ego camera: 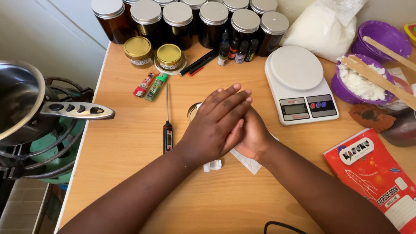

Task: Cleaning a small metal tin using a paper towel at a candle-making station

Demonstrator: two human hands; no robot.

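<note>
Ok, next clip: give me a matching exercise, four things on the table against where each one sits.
Things:
1. kitchen scale
2. probe thermometer
3. two lighters
4. red exercise book

Places:
A. lower right corner of the table
B. just left of the left hand
C. below the gold-lidded tins
D. right of the clasped hands, beside the purple bowl

Pairs: 1-D, 2-B, 3-C, 4-A

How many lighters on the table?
2. A red lighter and a green lighter lie side by side left of the probe thermometer, just below the two gold-lidded jars. The clasped hands could hide more.
</note>
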